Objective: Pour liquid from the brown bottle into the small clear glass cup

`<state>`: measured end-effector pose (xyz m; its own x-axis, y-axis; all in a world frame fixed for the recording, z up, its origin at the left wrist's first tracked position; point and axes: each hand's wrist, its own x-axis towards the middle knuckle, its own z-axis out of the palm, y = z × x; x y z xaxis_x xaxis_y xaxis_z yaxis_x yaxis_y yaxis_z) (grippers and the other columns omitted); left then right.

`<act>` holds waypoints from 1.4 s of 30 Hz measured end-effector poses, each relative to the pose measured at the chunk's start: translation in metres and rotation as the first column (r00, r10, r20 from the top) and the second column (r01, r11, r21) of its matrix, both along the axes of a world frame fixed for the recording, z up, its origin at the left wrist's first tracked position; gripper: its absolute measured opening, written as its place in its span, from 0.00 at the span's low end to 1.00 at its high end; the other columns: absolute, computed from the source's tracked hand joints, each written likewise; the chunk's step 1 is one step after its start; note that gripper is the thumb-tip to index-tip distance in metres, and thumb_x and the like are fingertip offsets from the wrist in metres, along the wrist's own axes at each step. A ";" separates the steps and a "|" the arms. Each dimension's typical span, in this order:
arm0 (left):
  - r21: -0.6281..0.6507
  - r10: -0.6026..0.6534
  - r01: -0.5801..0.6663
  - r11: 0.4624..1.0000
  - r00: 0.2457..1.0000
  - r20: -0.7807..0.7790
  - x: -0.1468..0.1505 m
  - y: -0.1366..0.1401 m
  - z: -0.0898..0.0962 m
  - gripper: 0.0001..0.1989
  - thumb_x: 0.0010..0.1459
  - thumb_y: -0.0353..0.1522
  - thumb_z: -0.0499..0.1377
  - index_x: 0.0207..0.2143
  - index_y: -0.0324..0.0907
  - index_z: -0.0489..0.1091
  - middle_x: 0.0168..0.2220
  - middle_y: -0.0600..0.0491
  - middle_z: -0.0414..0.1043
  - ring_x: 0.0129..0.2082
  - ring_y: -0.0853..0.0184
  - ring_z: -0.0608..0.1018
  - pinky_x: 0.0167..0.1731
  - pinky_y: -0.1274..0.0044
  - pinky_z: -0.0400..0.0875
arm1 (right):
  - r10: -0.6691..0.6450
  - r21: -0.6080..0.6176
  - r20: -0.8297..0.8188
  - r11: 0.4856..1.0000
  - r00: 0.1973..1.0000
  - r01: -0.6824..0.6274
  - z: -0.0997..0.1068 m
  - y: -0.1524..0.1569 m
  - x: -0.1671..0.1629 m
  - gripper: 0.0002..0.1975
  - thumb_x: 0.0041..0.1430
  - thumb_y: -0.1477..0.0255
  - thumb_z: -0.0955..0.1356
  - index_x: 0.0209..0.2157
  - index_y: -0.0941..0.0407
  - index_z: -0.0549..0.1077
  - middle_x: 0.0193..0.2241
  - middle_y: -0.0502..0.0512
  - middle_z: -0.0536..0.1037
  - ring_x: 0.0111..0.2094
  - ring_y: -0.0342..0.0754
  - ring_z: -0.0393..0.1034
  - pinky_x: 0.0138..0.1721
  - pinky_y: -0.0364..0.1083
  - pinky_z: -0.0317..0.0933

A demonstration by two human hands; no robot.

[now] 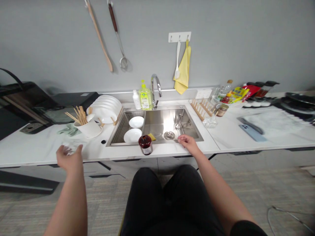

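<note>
A white wad (71, 150) is apparently pinched by the left hand (69, 160), steadiness called for next; right hand (189, 143) held loose, empty

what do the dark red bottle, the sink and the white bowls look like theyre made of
Bottle: probably glossy glass, see-through with bright glints, though tinted plastic is possible.
Sink: likely stainless steel, grey with soft metallic reflections.
Bowls: smooth white, perhaps glazed ceramic; melamine could look the same.
</note>
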<state>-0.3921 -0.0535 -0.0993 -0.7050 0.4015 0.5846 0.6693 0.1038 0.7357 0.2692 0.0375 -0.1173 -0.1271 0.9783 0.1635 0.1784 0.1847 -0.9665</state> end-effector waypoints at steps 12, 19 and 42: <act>-0.048 -0.695 0.720 0.693 0.683 0.225 0.272 -0.112 0.039 0.33 0.57 0.45 0.76 0.62 0.48 0.76 0.58 0.43 0.83 0.57 0.48 0.85 0.61 0.56 0.81 | 0.347 0.187 -0.011 0.922 0.938 -0.339 0.041 -0.136 -0.076 0.30 0.61 0.57 0.83 0.63 0.47 0.82 0.58 0.60 0.84 0.53 0.58 0.82 0.52 0.56 0.78; -0.103 -0.933 0.944 0.314 0.327 0.152 0.359 -0.132 0.065 0.30 0.66 0.37 0.72 0.69 0.50 0.76 0.71 0.40 0.74 0.73 0.47 0.76 0.74 0.53 0.70 | 0.421 0.037 -0.251 0.904 0.872 -0.426 0.046 -0.181 -0.074 0.49 0.55 0.58 0.87 0.74 0.44 0.70 0.72 0.64 0.76 0.68 0.65 0.78 0.66 0.62 0.75; 0.167 -0.920 0.976 0.140 0.066 0.385 0.386 -0.145 0.064 0.47 0.62 0.37 0.77 0.78 0.50 0.62 0.62 0.42 0.81 0.69 0.51 0.79 0.72 0.58 0.69 | 0.335 0.103 -0.167 0.941 0.927 -0.322 0.053 -0.221 -0.056 0.41 0.51 0.62 0.88 0.65 0.50 0.80 0.63 0.64 0.84 0.60 0.64 0.84 0.55 0.57 0.83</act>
